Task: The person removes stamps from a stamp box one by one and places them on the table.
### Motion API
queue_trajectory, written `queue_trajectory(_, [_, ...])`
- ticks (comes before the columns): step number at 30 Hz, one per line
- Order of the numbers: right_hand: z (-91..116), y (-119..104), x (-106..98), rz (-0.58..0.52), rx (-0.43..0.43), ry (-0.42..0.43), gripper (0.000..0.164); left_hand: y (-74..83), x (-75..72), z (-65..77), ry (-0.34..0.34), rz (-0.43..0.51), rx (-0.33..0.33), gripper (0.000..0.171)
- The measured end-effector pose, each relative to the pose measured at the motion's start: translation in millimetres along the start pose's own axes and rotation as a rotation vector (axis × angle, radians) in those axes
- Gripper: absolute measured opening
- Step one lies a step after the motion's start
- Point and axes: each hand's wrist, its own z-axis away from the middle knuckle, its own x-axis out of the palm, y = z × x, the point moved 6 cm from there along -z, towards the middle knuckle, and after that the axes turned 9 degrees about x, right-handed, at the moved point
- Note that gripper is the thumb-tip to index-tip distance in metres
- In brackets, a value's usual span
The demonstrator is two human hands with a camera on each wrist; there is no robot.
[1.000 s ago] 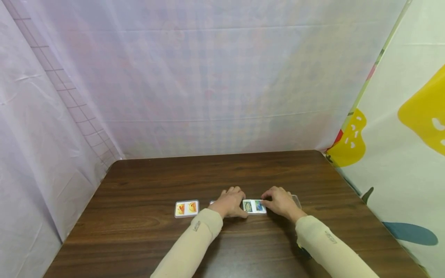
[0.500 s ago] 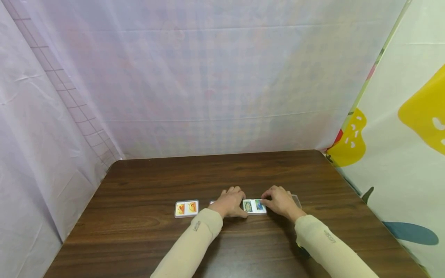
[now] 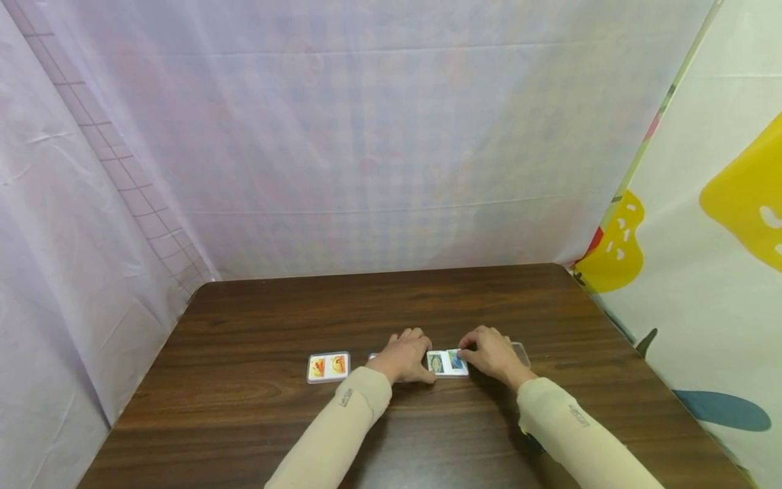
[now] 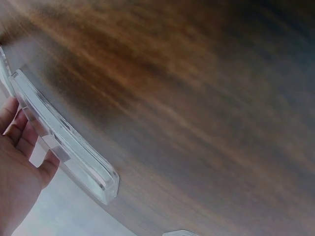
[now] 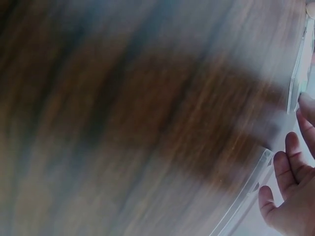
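A clear plastic case (image 3: 447, 374) of picture cards (image 3: 436, 363) lies on the table in front of me. My left hand (image 3: 400, 356) holds the left end of this case, thumb at the near edge and a finger at the far edge. With thumb and index finger my right hand (image 3: 491, 354) pinches the right edge of the top card, which has a blue and green picture. Under the left palm sits another clear case (image 4: 74, 142), mostly covered in the head view. A further clear case (image 3: 521, 354) is partly hidden behind the right hand.
To the left lies a clear case with an orange-picture card (image 3: 328, 367). The brown wooden table (image 3: 256, 326) backs onto a pale curtain (image 3: 366, 170). At the right hangs a white cloth (image 3: 702, 305) with yellow shapes.
The pinched edge of the card has risen slightly, tilting its picture. The left hand and the cases have stayed in place.
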Motion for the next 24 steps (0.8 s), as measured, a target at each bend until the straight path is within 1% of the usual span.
queue_trajectory(10, [-1.6, 0.3, -4.7, -0.037, 0.002, 0.020, 0.005, 0.6, -1.7, 0.7, 0.021, -0.014, 0.013, 0.050])
queue_trajectory(24, [-3.4, 0.8, -5.9, -0.112, 0.031, 0.000, 0.005, 0.9, -1.8, 1.2, 0.020, 0.001, 0.016, 0.052])
